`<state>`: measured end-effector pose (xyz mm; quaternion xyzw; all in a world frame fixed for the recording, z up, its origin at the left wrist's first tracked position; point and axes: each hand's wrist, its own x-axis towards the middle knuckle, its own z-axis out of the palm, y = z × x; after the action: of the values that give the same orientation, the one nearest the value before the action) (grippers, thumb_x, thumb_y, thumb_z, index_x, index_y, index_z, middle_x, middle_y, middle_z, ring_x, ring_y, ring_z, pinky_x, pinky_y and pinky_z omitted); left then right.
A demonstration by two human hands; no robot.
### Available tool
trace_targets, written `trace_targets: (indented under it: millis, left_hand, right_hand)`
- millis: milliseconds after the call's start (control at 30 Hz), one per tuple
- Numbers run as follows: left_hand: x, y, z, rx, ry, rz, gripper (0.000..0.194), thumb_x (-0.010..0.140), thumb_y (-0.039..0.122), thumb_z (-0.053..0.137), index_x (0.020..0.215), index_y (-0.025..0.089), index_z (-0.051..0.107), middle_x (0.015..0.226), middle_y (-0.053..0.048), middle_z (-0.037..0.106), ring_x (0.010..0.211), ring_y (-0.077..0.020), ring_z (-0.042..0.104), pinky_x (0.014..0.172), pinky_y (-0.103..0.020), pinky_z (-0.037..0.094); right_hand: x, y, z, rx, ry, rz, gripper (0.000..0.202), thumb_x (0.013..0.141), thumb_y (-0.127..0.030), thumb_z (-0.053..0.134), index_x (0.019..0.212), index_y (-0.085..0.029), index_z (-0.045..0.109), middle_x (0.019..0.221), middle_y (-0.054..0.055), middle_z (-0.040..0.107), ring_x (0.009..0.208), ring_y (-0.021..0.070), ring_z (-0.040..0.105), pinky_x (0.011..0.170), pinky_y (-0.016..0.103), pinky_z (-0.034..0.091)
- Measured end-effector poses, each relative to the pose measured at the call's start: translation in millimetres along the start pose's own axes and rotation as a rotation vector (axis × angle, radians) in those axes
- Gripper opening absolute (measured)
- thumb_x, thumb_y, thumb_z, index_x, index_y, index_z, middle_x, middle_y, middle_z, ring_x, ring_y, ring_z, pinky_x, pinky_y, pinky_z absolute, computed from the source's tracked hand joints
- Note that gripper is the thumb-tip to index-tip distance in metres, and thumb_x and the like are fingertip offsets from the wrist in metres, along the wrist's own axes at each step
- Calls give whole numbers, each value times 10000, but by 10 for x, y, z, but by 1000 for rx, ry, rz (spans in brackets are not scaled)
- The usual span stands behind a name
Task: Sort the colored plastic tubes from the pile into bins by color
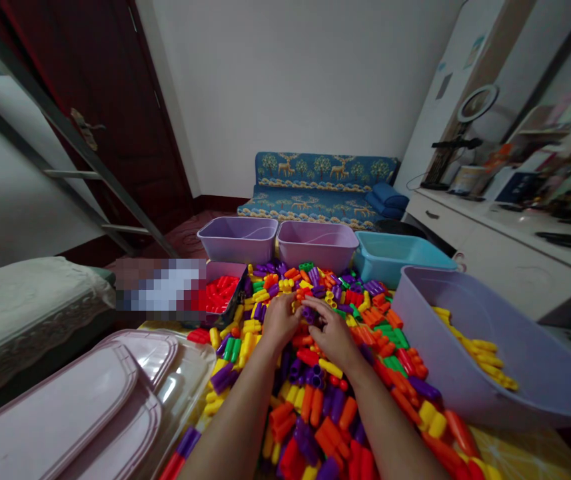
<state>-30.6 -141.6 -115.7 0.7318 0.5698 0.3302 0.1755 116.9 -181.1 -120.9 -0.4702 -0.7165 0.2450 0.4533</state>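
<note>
- Work material: we had a pile of coloured plastic pieces [330,368] spread over the table [525,457].
- Left hand [281,321]: we positioned it over the far half of the pile, fingers bent down at yellow pieces; we could not tell whether it gripped one.
- Right hand [332,331]: we set it just beside the left over the pile, fingers curled above a purple piece [308,315]; its grip could not be confirmed.
- Beyond the pile: we had a light purple bin [238,250], a pink bin [318,253] and a turquoise bin [382,271] in a row.
- Right of the pile: a large lavender bin [440,377] held yellow pieces [485,353].
- Left of the pile: we had a box [228,268] of red pieces [220,293] and, nearer us, stacked pink lids [55,407].
</note>
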Motion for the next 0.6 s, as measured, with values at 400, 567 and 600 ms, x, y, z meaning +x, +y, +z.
trace_targets:
  millis: [400,567,600]
  left_hand:
    - [12,-40,22,-405,71,-82,204,921,187,488,782,90,602,744,-36,595,698,-153,542,608,-189,361]
    - [28,-112,63,-808,-2,-51,235,900,242,493,986,76,637,962,-83,668,884,-193,612,757,-223,468]
    - [29,-124,75,-837,-9,-50,245,896,264,509,990,77,637,977,-90,671,910,-201,619,777,-230,480]
  right_hand:
    - [-19,-119,10,94,16,-47,521,745,-42,451,1207,-206,627,1291,78,579,1138,192,582,897,326,522]
    - [-33,-151,5,99,129,-47,371,793,-81,478,1082,-203,676,1254,86,566,1098,200,586,801,298,539]
    - [-38,-147,3,92,128,-40,343,811,-103,491,1075,-209,682,1258,86,560,1098,201,585,779,290,541]
